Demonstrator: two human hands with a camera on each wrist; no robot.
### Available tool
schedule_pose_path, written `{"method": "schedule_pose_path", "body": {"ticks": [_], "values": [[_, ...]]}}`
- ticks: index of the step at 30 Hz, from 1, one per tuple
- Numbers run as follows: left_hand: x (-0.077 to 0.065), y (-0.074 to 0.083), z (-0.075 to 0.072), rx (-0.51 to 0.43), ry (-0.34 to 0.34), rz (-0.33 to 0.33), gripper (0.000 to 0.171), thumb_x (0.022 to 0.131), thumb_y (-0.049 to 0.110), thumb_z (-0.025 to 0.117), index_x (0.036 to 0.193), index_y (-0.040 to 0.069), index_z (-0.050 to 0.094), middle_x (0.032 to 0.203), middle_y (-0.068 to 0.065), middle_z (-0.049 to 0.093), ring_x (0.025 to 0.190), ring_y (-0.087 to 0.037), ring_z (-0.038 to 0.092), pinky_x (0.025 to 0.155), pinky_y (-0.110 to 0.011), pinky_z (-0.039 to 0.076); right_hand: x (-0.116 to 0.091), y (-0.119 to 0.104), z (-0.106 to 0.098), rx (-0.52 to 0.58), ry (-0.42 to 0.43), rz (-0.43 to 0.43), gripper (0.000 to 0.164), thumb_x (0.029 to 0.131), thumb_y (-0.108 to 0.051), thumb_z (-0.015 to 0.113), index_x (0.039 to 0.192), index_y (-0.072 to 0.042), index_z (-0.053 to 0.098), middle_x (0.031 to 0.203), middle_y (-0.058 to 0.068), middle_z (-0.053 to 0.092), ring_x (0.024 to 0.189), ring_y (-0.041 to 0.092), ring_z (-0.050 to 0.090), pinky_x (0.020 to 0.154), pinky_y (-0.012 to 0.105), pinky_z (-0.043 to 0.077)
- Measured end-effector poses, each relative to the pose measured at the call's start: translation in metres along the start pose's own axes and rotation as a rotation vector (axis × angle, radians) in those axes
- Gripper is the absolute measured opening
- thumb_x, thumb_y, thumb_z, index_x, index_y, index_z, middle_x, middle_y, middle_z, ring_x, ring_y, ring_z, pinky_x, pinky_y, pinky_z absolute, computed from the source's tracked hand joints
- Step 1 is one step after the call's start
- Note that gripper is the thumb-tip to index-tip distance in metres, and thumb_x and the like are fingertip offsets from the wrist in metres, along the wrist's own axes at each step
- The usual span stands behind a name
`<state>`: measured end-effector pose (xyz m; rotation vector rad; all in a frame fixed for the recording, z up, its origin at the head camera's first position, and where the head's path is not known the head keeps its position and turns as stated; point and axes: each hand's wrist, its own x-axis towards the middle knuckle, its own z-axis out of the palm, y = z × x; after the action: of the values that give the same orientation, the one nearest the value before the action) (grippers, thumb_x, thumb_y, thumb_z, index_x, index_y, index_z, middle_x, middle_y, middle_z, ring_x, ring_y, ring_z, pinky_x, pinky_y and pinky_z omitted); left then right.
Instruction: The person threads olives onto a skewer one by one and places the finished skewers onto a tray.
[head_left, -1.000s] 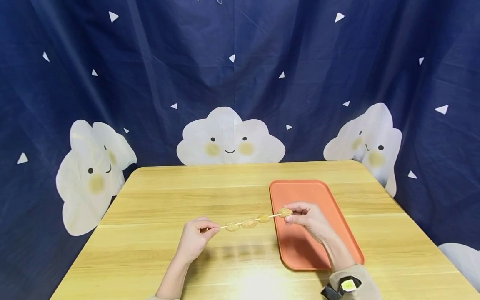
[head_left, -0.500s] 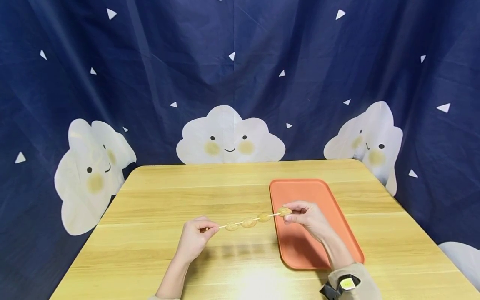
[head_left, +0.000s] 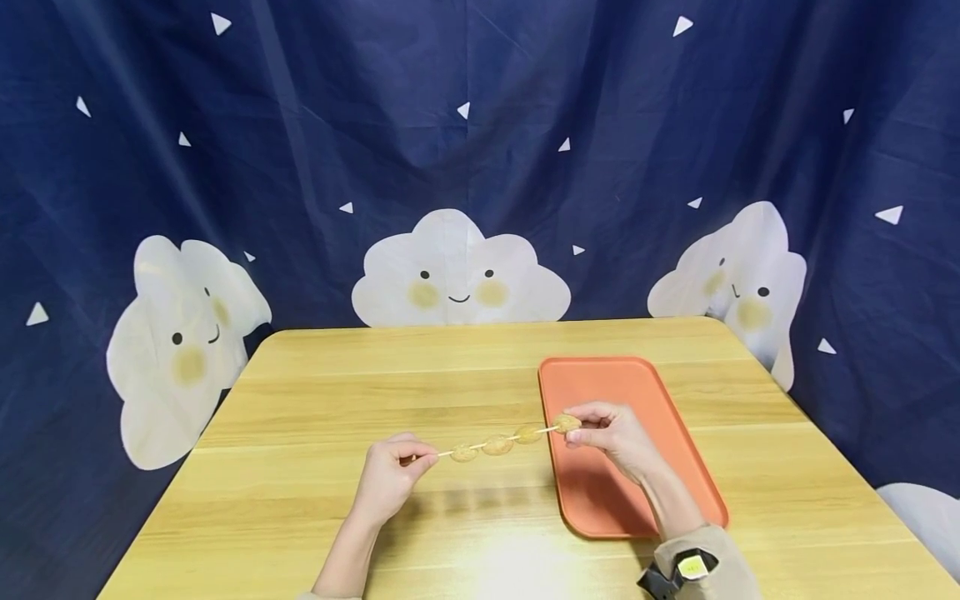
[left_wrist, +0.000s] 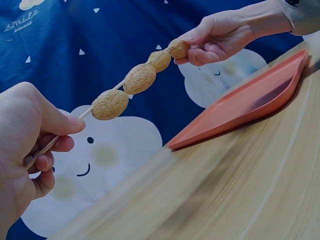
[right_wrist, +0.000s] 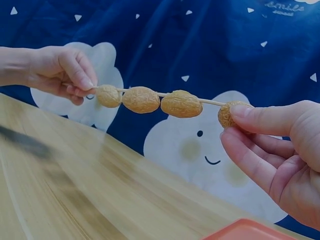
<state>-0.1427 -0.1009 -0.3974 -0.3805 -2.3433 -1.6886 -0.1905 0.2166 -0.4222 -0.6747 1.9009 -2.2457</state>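
Observation:
A thin wooden skewer (right_wrist: 212, 102) runs through three wrinkled, golden-brown oval balls, which look fried or puffed: one ball (left_wrist: 110, 104) nearest the left hand, then a middle ball (left_wrist: 139, 79) and another ball (right_wrist: 182, 104). The left hand (head_left: 388, 477) pinches the skewer's left end between thumb and fingers. At the other end, the right hand (head_left: 621, 440) pinches an end ball (right_wrist: 231, 114) between thumb and fingertips; the stick reaches this ball, its tip hidden. Skewer and balls are held above the table, tilted slightly up to the right in the head view.
An orange tray (head_left: 603, 383) lies on the right of the wooden table (head_left: 337, 375), beneath the right hand. A dark blue curtain (head_left: 465, 167) with white clouds hangs behind. The right sleeve carries a black strapped device (head_left: 678, 571).
The right hand and its end ball have shifted very slightly left, a little closer to the other balls. The left hand keeps its hold and place. The head view tilts slightly.

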Motion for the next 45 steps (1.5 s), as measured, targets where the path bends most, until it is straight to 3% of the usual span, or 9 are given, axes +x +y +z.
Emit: {"method": "schedule_pose_path", "body": {"ticks": [11,21,36,45], "values": [[0.0005,-0.0015,0.0001,0.010,-0.011,0.017,0.012,0.072,-0.014,0.068,0.072,-0.002,0.071,0.066,-0.007,0.061,0.057,-0.009,0.044,0.054,-0.021,0.037,-0.0004,0.0018,-0.0004,0.047,-0.024,0.002,0.035,0.078,0.013,0.063,0.101,-0.012,0.071,0.089,0.004,0.070,0.076,0.013,0.066,0.069,0.028,0.053],[0.0001,-0.0025,0.0010,0.030,0.002,0.045,0.011,0.071,-0.014,0.068,0.072,-0.003,0.070,0.064,-0.006,0.059,0.057,-0.006,0.043,0.053,-0.021,0.037,0.0001,0.0036,0.0003,0.034,-0.020,0.014,0.037,0.078,0.014,0.062,0.099,-0.016,0.071,0.087,0.003,0.070,0.075,0.012,0.066,0.067,0.028,0.053],[-0.0007,-0.0019,0.0027,0.021,-0.003,0.019,0.013,0.072,-0.014,0.068,0.072,-0.002,0.071,0.067,-0.006,0.061,0.058,-0.007,0.046,0.053,-0.020,0.040,-0.0011,0.0046,0.0020,-0.003,0.012,0.017,0.038,0.077,0.014,0.063,0.097,-0.017,0.072,0.089,0.002,0.070,0.077,0.012,0.065,0.068,0.027,0.053],[-0.0013,-0.0023,0.0031,0.035,0.005,0.041,0.011,0.072,-0.015,0.068,0.073,-0.004,0.070,0.066,-0.006,0.061,0.058,-0.008,0.046,0.053,-0.021,0.040,-0.0010,0.0061,0.0024,0.023,-0.012,-0.004,0.036,0.077,0.014,0.063,0.099,-0.014,0.071,0.091,0.002,0.070,0.077,0.012,0.066,0.068,0.028,0.053]]}}
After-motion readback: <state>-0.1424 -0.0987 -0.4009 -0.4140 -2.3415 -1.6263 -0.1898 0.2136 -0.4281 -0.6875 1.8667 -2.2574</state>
